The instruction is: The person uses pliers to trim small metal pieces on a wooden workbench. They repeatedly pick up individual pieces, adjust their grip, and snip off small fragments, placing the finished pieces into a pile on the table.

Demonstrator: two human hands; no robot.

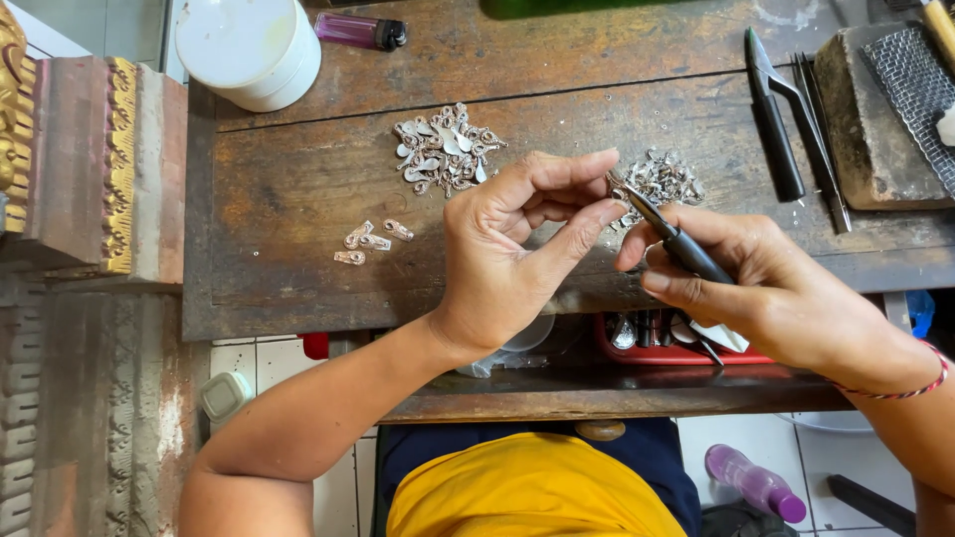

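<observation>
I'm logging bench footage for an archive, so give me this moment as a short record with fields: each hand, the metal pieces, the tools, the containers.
left hand: pinches something small at its fingertips, too small to identify
right hand: grips dark-handled pliers, tip meeting the left fingertips
larger pile of silver pieces: on the wooden bench, beyond the left hand
second pile: behind the pliers' tip
four separate pieces: left of the left hand
spare black tools: lying at right
white tub: far left corner
purple lighter: beside the tub
</observation>
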